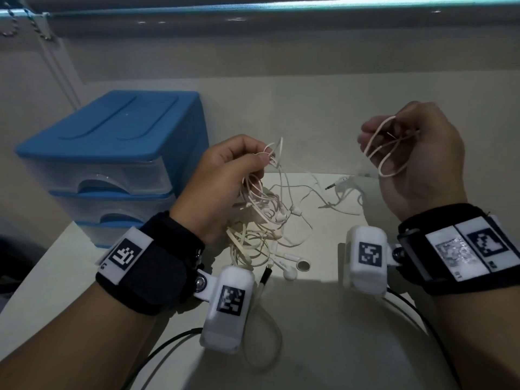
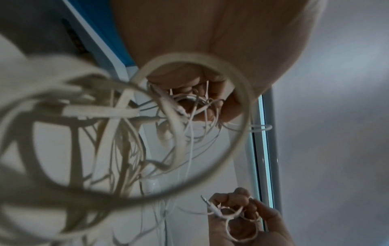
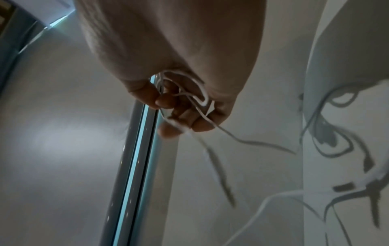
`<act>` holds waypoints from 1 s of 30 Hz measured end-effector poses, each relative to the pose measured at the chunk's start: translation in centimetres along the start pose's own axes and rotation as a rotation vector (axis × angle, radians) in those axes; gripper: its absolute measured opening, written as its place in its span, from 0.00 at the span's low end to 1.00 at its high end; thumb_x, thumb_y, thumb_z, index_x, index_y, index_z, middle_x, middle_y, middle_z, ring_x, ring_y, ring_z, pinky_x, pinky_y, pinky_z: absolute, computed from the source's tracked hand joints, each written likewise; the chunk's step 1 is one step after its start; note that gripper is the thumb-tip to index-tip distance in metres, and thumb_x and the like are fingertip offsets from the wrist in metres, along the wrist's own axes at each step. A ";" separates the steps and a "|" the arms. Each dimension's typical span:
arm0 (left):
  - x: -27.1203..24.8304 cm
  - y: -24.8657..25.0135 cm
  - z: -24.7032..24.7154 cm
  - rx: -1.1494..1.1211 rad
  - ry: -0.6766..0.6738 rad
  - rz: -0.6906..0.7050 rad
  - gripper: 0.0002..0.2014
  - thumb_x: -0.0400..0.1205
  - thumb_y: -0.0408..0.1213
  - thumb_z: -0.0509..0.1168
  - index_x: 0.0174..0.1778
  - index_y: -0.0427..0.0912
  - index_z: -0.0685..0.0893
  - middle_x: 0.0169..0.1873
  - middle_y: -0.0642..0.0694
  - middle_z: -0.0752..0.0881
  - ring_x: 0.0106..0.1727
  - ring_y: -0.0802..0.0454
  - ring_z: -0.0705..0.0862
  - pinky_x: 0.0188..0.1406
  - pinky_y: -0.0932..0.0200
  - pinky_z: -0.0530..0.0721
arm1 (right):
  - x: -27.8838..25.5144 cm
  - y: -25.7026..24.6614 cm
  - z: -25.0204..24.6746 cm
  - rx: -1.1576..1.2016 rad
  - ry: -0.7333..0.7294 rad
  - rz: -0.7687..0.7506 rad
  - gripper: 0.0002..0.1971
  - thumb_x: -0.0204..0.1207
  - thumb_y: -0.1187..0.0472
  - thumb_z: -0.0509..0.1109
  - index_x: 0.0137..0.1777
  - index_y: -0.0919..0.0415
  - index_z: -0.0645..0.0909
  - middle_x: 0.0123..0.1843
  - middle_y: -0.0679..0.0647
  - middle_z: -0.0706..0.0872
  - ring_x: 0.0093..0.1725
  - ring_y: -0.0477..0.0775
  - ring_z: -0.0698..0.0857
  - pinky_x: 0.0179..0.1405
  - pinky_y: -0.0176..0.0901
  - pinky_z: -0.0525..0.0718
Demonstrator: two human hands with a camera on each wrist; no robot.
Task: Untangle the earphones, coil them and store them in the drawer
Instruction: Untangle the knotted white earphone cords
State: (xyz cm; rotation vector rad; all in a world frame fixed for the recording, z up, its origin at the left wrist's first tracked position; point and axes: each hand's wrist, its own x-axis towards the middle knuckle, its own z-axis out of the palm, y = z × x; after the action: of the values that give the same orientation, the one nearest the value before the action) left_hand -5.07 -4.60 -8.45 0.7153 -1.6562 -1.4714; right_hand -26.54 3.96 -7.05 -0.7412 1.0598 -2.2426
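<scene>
A tangle of white earphones [image 1: 264, 220] hangs from my left hand [image 1: 233, 167] down onto the white table [image 1: 323, 319]. The thumb and fingers of that hand pinch several cable loops [image 2: 195, 106] at the top of the tangle. My right hand [image 1: 408, 147] is raised to the right and holds coiled loops of cable [image 1: 385, 153] between its curled fingers [image 3: 168, 99]. A metal jack plug [image 1: 336, 183] dangles below the right hand. Two earbuds [image 1: 295, 270] lie on the table under the tangle. The blue drawer unit [image 1: 112, 153] stands at the left with its clear drawers closed.
A wall rises behind the table, with a window rail [image 1: 281, 7] along the top. A bead chain [image 1: 36, 26] hangs at the upper left. Black cables [image 1: 416, 305] run from the wrist cameras across the near table. A dark gap lies beyond the table's left edge.
</scene>
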 end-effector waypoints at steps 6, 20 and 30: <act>-0.1 0.2 0.0 -0.017 -0.017 0.002 0.05 0.85 0.28 0.64 0.49 0.34 0.85 0.31 0.45 0.77 0.32 0.52 0.75 0.26 0.67 0.75 | -0.4 0.6 0.1 -0.242 -0.126 -0.002 0.20 0.83 0.62 0.63 0.26 0.56 0.76 0.22 0.54 0.77 0.23 0.57 0.73 0.25 0.42 0.72; -0.3 -0.1 0.0 0.121 -0.100 0.056 0.05 0.82 0.33 0.72 0.49 0.38 0.92 0.36 0.50 0.88 0.34 0.55 0.79 0.33 0.66 0.78 | -1.6 1.1 0.5 -0.711 -0.638 -0.188 0.26 0.72 0.75 0.70 0.68 0.57 0.86 0.62 0.50 0.92 0.68 0.48 0.87 0.60 0.54 0.84; -0.3 -0.3 0.1 0.131 -0.048 -0.015 0.07 0.84 0.37 0.70 0.47 0.44 0.94 0.33 0.36 0.82 0.34 0.44 0.76 0.35 0.53 0.77 | -1.2 1.7 0.5 -0.703 -0.462 -0.103 0.07 0.81 0.68 0.68 0.42 0.65 0.84 0.33 0.57 0.84 0.34 0.51 0.83 0.42 0.48 0.80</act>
State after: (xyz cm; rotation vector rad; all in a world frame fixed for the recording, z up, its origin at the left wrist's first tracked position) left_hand -5.07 -4.33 -8.77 0.7711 -1.7999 -1.4104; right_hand -24.98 3.54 -8.47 -1.5377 1.5874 -1.6127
